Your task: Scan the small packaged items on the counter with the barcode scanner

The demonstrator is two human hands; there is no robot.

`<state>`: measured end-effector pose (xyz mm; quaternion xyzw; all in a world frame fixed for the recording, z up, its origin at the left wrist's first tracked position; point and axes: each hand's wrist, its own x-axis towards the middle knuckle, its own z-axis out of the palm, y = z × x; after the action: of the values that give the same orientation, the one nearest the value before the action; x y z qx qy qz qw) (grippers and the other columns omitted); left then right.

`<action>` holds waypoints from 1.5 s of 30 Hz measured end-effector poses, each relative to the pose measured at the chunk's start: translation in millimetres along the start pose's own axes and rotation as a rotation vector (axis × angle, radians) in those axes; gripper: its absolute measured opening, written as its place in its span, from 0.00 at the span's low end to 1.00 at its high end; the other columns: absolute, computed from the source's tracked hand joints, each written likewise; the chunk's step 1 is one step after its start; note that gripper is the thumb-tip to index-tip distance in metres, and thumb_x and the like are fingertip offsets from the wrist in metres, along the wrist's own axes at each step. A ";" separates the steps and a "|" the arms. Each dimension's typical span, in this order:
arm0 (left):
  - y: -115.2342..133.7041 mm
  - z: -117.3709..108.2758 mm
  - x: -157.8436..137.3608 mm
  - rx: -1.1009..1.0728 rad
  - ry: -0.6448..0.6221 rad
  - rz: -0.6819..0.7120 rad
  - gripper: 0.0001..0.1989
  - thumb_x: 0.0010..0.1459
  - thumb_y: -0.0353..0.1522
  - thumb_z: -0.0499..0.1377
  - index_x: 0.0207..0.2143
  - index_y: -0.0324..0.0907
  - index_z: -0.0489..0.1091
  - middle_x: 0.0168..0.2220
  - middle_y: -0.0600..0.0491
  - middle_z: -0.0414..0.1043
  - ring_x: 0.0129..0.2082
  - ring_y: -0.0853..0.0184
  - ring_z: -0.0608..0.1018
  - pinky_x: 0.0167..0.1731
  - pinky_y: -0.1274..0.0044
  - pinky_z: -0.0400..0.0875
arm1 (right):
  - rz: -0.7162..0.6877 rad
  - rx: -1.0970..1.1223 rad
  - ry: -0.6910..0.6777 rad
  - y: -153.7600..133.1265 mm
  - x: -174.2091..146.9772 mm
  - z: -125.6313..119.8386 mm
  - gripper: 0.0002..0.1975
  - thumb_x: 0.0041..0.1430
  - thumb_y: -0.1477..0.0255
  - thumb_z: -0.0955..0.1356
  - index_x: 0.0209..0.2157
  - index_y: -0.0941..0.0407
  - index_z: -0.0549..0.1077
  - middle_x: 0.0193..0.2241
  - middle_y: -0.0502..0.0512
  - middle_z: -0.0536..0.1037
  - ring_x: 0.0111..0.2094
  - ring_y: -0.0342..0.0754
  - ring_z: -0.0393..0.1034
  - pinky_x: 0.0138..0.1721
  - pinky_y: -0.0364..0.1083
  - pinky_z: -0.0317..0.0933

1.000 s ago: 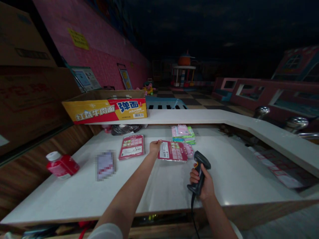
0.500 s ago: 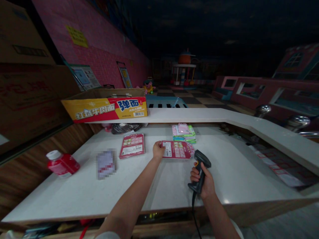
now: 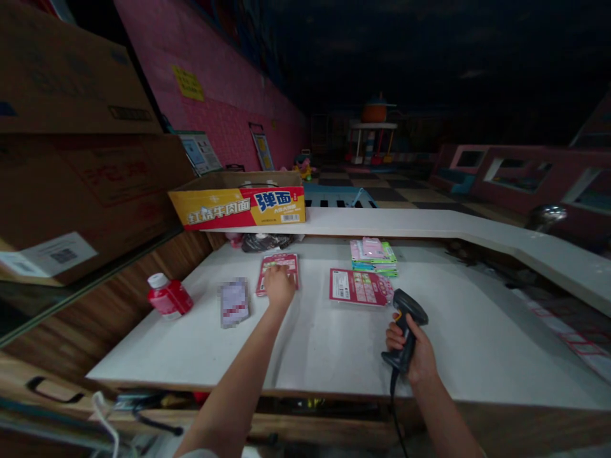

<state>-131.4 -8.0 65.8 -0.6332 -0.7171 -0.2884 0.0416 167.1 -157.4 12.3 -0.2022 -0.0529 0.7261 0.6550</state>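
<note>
My right hand [image 3: 411, 346] is wrapped around the handle of a black barcode scanner [image 3: 405, 331], its head pointing up and left and its cord hanging over the counter's front edge. My left hand [image 3: 280, 285] rests on top of a red-and-pink flat package [image 3: 267, 264], fingers bent over its face and partly apart; no firm hold shows. Another red-and-pink package [image 3: 360, 287] with a white barcode label lies flat between the hands, just left of the scanner head. Behind it sits a stack of small pink and green packets [image 3: 373, 256].
On the white counter [image 3: 324, 356], a red bottle with a white cap [image 3: 170, 298] and a blurred-out small item [image 3: 234, 303] stand at left. A yellow-and-red noodle carton [image 3: 238, 207] sits on the raised ledge [image 3: 382, 221]. Large cardboard boxes [image 3: 90, 191] are stacked at far left.
My left hand has let go of the package near the scanner and moved left onto the other red package. The view has turned left; my right hand still holds the scanner.
</note>
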 end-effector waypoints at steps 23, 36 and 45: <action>-41.8 -43.5 -8.2 0.303 -0.176 -0.311 0.36 0.48 0.47 0.63 0.53 0.33 0.62 0.49 0.30 0.70 0.53 0.42 0.69 0.46 0.62 0.62 | -0.044 -0.044 0.013 3.7 1.6 0.4 0.16 0.48 0.68 0.76 0.35 0.57 0.70 0.19 0.43 0.64 0.17 0.35 0.56 0.16 0.34 0.56; -40.9 -51.0 -12.6 0.293 -0.251 -0.319 0.34 0.50 0.48 0.61 0.52 0.33 0.63 0.50 0.31 0.71 0.54 0.44 0.70 0.48 0.63 0.62 | -0.036 -0.040 0.020 5.1 4.7 0.4 0.14 0.48 0.68 0.76 0.30 0.56 0.68 0.18 0.43 0.64 0.16 0.35 0.56 0.15 0.34 0.56; -52.6 -43.6 -5.5 0.147 -0.219 -0.343 0.27 0.49 0.44 0.63 0.47 0.35 0.68 0.46 0.35 0.75 0.48 0.48 0.77 0.41 0.68 0.68 | -0.070 -0.070 0.032 6.0 3.2 4.3 0.16 0.46 0.67 0.77 0.31 0.56 0.69 0.18 0.42 0.63 0.16 0.36 0.56 0.15 0.35 0.56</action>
<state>-192.7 -34.9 80.6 -0.5248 -0.8336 -0.1676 -0.0403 159.7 -154.3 13.5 -0.2346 -0.0746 0.6971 0.6734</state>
